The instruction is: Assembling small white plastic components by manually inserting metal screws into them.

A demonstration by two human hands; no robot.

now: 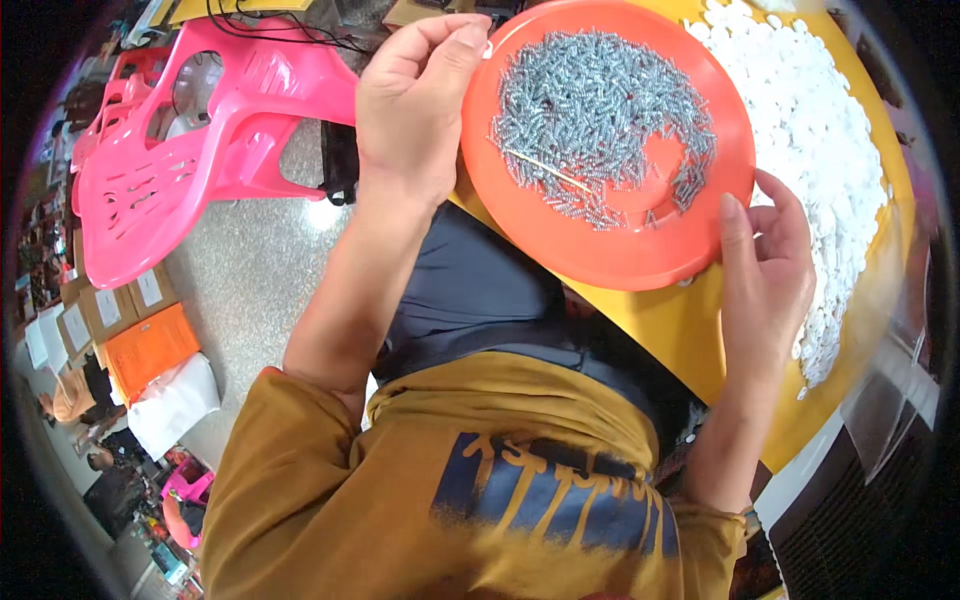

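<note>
My left hand (412,115) is raised beside the left rim of a round orange-red plate (600,262). Its thumb and index finger are pinched on a small white piece (487,50). Metal coil springs (600,105) lie heaped on the plate, with a bare patch toward the lower right. A thin yellowish stick (550,170) rests across the springs. At the plate's right edge, my right hand (770,260) grips the rim, thumb on top and fingers partly hidden behind it.
A wide heap of small white round pieces (800,130) covers the right of the yellow tabletop (670,325). Left of me stands a pink plastic chair (150,200) on the grey floor (250,270). Cardboard boxes (110,305), an orange packet (150,350) and a white bag (175,405) lie farther left.
</note>
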